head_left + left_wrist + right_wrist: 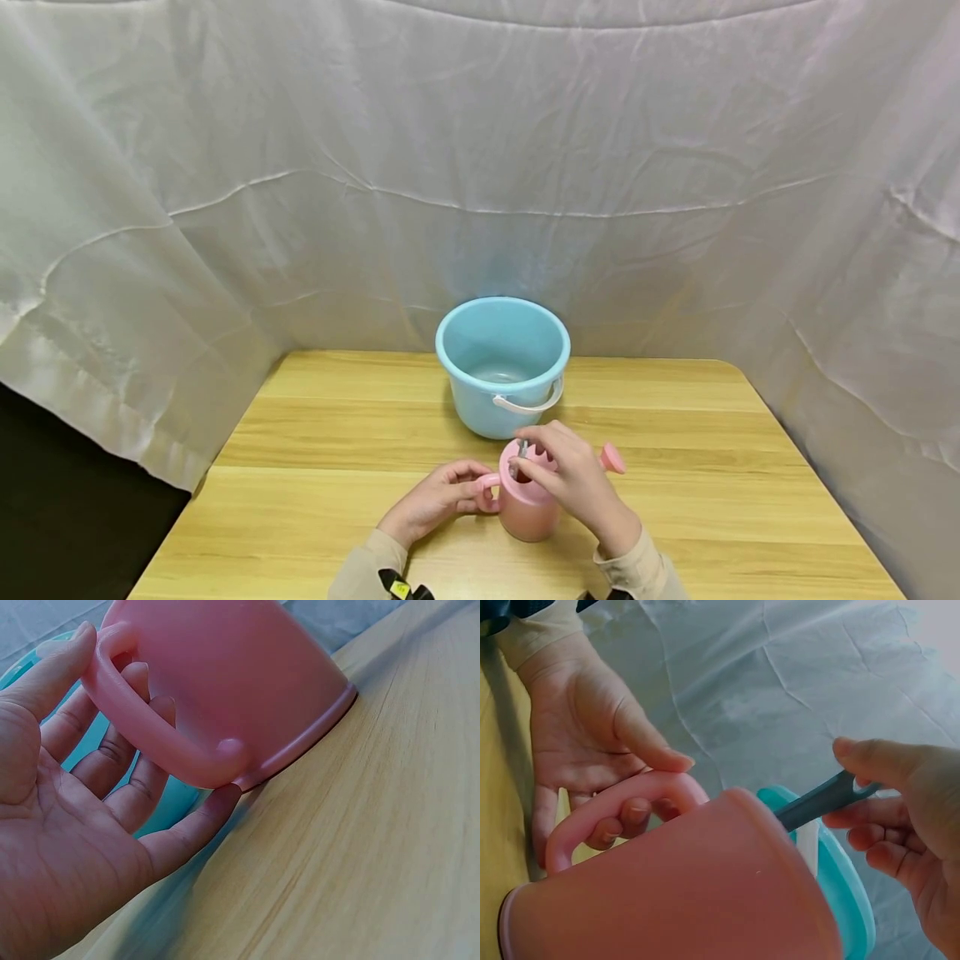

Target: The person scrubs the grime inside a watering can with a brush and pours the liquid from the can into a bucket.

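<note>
A pink watering can [528,518] stands upright on the wooden table, its round sprinkler head [612,458] out to the right. My left hand [433,500] grips the can's loop handle [142,724], with the thumb on top and fingers reaching through the loop. Above the can's opening, my right hand [573,471] pinches the end of a dark grey tool handle [821,801] between thumb and fingers. This handle slants down into the can, whose wall hides its lower end; I cannot tell what kind of tool it is.
Just behind the can is a light blue bucket [471,404] with a white carrying handle [534,408] hanging down its front right side. Pale grey curtains [480,167] enclose the back and sides of the wooden table [337,442].
</note>
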`<state>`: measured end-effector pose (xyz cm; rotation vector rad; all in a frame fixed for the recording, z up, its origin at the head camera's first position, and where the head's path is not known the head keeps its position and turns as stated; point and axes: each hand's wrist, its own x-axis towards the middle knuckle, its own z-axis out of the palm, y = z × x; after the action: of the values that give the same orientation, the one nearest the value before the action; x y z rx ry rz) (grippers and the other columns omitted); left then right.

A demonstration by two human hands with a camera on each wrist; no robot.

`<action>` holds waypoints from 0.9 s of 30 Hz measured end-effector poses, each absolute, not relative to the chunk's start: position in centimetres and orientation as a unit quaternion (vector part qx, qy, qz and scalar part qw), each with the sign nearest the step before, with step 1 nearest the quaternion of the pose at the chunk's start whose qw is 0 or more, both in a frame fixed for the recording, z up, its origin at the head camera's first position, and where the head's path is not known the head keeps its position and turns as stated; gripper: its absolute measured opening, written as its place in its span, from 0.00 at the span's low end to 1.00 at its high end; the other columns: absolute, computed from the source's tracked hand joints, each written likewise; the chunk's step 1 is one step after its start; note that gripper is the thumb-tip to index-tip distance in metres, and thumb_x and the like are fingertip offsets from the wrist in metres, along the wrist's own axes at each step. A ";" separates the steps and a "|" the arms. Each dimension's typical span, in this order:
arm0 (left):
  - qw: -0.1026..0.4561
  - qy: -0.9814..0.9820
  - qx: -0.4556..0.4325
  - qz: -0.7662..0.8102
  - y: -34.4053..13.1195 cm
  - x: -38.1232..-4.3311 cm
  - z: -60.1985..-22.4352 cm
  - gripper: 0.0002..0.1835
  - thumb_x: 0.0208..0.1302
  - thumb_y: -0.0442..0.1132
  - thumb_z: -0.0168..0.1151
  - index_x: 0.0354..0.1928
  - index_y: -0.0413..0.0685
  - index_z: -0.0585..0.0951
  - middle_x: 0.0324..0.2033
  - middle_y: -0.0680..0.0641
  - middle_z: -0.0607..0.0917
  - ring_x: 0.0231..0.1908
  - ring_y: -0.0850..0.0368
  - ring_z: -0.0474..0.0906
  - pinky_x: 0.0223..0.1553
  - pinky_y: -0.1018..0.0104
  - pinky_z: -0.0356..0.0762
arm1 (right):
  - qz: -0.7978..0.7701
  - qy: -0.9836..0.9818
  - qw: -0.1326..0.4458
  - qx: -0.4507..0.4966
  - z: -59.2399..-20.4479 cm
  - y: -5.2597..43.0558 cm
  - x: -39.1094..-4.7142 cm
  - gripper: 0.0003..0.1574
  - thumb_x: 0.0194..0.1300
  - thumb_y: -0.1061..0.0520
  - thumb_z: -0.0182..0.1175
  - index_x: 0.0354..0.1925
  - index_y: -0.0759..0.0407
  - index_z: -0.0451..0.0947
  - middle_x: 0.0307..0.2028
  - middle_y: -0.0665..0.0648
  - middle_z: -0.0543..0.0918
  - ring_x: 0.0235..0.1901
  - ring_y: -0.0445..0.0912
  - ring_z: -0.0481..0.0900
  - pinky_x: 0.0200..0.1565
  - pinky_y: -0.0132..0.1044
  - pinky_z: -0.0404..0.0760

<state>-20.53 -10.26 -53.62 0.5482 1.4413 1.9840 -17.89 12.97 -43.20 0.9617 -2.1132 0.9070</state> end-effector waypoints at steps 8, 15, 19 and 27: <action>0.306 0.546 0.211 0.751 -10.2 -20.4 -53.6 0.12 0.71 0.38 0.55 0.53 0.45 0.78 0.39 0.50 0.84 0.45 0.53 0.84 0.59 0.50 0.79 | 0.299 -0.845 0.322 0.305 -44.1 12.0 -17.9 0.17 0.45 0.57 0.76 0.35 0.55 0.81 0.24 0.49 0.77 0.26 0.39 0.71 0.29 0.18 0.70; 0.305 0.547 0.210 0.751 -10.3 -20.4 -53.6 0.11 0.72 0.39 0.55 0.52 0.46 0.78 0.39 0.51 0.84 0.45 0.54 0.85 0.58 0.51 0.79 | 0.254 -0.862 0.324 0.296 -44.6 11.5 -18.0 0.16 0.48 0.54 0.75 0.34 0.54 0.79 0.23 0.49 0.76 0.28 0.36 0.68 0.27 0.22 0.69; 0.306 0.547 0.209 0.751 -10.2 -20.4 -53.5 0.11 0.71 0.39 0.55 0.52 0.46 0.78 0.40 0.50 0.84 0.45 0.54 0.85 0.58 0.51 0.79 | 0.247 -0.869 0.306 0.300 -44.7 11.7 -18.0 0.16 0.50 0.53 0.73 0.36 0.54 0.79 0.26 0.48 0.77 0.30 0.37 0.69 0.29 0.24 0.72; 0.302 0.549 0.208 0.751 -10.2 -20.4 -53.6 0.11 0.70 0.38 0.56 0.52 0.46 0.78 0.40 0.49 0.85 0.44 0.53 0.85 0.59 0.48 0.78 | 0.228 -0.881 0.281 0.305 -44.4 12.1 -17.9 0.18 0.53 0.50 0.72 0.39 0.53 0.78 0.27 0.46 0.76 0.33 0.37 0.66 0.31 0.24 0.69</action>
<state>-20.43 -10.21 -53.60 0.5502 1.4559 1.9914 -17.91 12.10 -44.40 0.8168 -2.3618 0.6105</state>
